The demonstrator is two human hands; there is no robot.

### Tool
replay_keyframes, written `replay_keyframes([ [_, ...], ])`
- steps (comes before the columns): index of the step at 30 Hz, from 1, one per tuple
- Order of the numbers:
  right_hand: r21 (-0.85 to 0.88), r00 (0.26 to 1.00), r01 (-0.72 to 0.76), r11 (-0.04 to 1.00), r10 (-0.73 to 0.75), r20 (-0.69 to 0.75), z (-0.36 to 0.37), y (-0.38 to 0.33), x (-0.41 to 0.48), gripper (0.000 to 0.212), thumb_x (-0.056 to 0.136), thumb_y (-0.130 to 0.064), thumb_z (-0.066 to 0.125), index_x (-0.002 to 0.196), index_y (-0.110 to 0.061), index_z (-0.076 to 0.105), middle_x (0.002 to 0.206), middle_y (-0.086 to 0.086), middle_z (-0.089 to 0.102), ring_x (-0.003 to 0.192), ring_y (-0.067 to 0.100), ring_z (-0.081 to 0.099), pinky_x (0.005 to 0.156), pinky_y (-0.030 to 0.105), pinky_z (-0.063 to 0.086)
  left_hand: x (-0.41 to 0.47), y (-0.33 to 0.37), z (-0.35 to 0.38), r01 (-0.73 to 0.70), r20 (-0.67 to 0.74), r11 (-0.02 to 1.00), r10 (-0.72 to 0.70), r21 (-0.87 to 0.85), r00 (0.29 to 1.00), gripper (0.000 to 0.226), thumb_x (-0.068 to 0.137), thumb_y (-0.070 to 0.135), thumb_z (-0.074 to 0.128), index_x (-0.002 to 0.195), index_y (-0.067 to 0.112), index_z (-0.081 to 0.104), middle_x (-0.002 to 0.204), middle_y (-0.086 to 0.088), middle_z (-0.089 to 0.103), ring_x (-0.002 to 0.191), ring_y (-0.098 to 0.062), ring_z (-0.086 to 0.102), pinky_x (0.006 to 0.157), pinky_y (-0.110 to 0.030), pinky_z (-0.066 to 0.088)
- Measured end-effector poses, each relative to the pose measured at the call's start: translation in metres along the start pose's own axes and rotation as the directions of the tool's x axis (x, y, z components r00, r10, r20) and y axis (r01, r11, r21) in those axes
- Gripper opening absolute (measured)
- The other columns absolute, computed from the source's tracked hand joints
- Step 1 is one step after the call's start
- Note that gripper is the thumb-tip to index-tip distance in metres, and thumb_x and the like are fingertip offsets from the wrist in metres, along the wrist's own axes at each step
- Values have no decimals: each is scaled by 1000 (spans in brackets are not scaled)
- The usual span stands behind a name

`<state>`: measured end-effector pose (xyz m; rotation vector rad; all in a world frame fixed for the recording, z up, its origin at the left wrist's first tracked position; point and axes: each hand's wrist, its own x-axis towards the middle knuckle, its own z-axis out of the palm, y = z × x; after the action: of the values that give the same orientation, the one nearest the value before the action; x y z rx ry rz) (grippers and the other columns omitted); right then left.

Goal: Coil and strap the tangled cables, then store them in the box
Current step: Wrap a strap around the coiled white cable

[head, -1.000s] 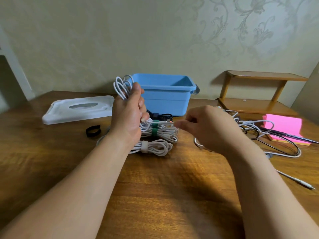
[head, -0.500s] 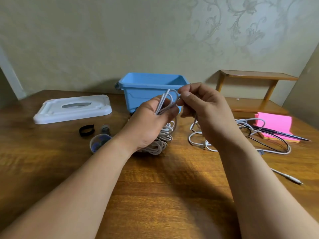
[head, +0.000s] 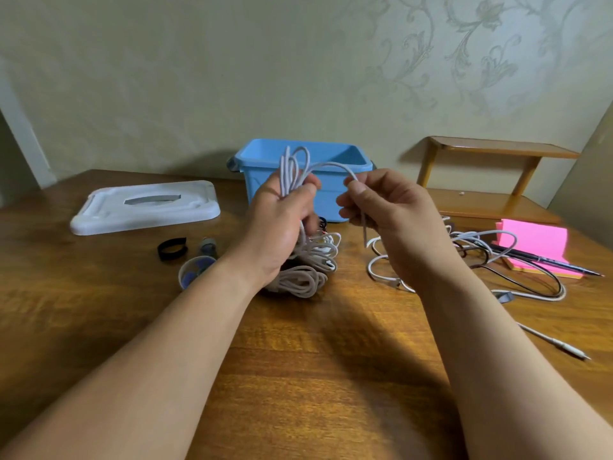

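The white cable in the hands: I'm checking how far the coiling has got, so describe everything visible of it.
The white cable is a thin, smooth, plastic-looking cord. Several loops stand upright from the grip of the left hand, in front of the blue box. One strand arcs to the right hand, which pinches it; a length hangs below. Its ends are hidden.

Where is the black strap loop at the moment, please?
In the head view, the black strap loop lies on the table at left, in front of the white lid and left of the left hand.
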<state>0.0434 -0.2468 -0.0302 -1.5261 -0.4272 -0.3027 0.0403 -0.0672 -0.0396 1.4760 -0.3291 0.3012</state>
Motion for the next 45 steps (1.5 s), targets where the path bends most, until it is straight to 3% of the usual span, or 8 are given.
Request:
replay_keyframes([
  [6,31,997,23,999,-25,73,-1,-8,-5,3,95,-8,75,96,-6,76,87,2,79,79,10,72,75,22,55,-5,-4,6,-50,245,980,1,194,970,31,99,29,76,129,31,67,108,14,76,104,-5,71,93,-31,57],
  [11,91,998,56,994,-56,-1,6,-4,-1,13,98,-6,72,111,-6,68,99,11,77,88,11,71,79,21,54,-5,-1,8,-59,104,974,37,218,994,9,108,30,62,109,33,71,77,21,69,75,5,62,74,-18,48],
  [20,-855,982,165,492,-164,95,4,30,-1,38,94,-26,72,131,-36,68,112,-10,65,114,22,57,99,51,47,2,7,-9,-71,-121,993,59,-92,991,35,113,35,49,97,12,69,62,0,57,80,-21,68,96,-44,54],
  [25,-894,990,44,447,-141,-22,-8,33,6,12,98,-38,72,108,-36,78,111,-7,56,116,24,50,97,43,40,0,13,-12,31,-54,935,-53,-352,997,29,114,35,47,104,11,60,62,-1,45,48,-13,40,49,-27,42],
  [34,-892,993,122,435,-53,110,-9,36,8,16,99,-31,69,112,-34,78,127,-12,68,126,19,54,104,48,41,6,16,-28,93,-13,862,-115,-498,993,33,112,45,46,100,19,62,75,0,56,51,-8,39,43,-19,28],
  [39,-786,941,172,594,-336,-49,-4,28,6,16,95,-26,77,110,-25,76,111,-11,75,109,18,67,99,53,51,-1,9,-18,144,55,989,-145,13,988,28,110,40,54,108,16,69,103,-14,70,68,-13,54,42,-18,34],
  [42,-739,896,233,633,-434,-89,4,20,1,30,89,-26,81,116,-19,71,115,-5,70,110,21,66,96,49,52,-9,10,-4,97,190,960,-150,261,970,18,110,33,57,111,22,71,69,8,67,51,0,53,45,-13,40],
  [45,-717,878,278,640,-472,-81,6,14,0,34,88,-23,80,119,-19,68,118,-5,66,111,20,64,96,47,53,-12,11,0,-7,258,930,-94,366,962,16,109,31,59,101,28,73,79,8,78,73,-3,72,81,-23,58],
])
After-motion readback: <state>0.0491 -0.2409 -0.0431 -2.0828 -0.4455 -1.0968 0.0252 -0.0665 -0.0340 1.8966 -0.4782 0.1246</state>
